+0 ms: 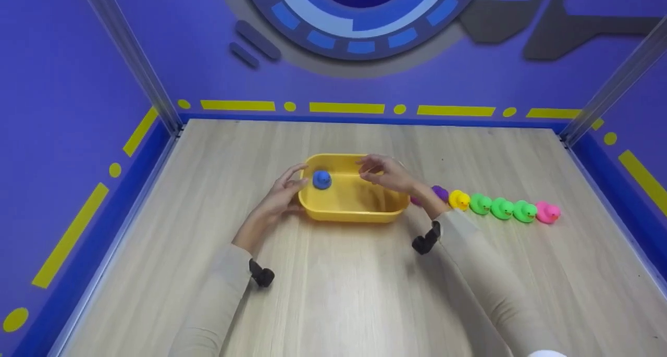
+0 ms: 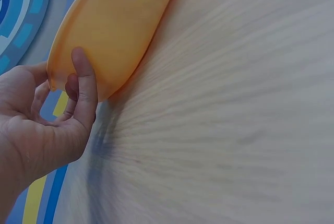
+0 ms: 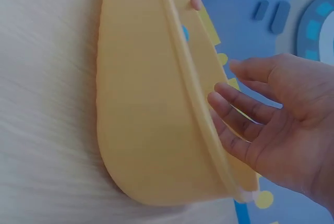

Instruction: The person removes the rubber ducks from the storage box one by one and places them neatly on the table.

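Note:
A yellow plastic tub (image 1: 354, 217) stands on the wooden table, with a blue rubber duck (image 1: 322, 180) inside at its left end. My left hand (image 1: 282, 196) holds the tub's left rim, the thumb over the edge and fingers along the outer wall. In the left wrist view, the left hand (image 2: 57, 114) pinches the end of the tub (image 2: 115, 31). My right hand (image 1: 386, 173) hovers over the tub's right part, fingers loosely bent and holding nothing. The right wrist view shows that right hand (image 3: 276, 114) beside the long rim of the tub (image 3: 141, 93).
Right of the tub runs a row of rubber ducks: a purple duck (image 1: 440, 193) partly behind my right wrist, a yellow duck (image 1: 459, 200), several green ducks (image 1: 502, 209) and a pink duck (image 1: 547, 212). Blue-purple panels (image 1: 208, 81) wall the table's back and sides.

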A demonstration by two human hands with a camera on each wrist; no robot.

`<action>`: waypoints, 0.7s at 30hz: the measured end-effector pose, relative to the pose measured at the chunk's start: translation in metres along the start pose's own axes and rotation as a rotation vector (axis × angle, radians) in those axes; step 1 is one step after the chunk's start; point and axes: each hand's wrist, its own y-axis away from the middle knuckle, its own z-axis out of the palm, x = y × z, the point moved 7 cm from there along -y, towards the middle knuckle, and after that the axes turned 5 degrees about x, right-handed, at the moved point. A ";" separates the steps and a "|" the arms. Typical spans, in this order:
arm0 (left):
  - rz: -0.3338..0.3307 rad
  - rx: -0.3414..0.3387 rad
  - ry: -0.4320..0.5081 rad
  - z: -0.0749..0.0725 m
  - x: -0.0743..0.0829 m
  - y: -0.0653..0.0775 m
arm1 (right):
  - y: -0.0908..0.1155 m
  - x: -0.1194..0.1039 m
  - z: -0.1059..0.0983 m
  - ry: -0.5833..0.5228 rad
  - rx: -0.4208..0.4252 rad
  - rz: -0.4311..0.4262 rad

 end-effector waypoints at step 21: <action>-0.018 -0.014 0.001 0.002 0.001 -0.001 | -0.037 -0.006 0.062 -0.056 -0.026 0.122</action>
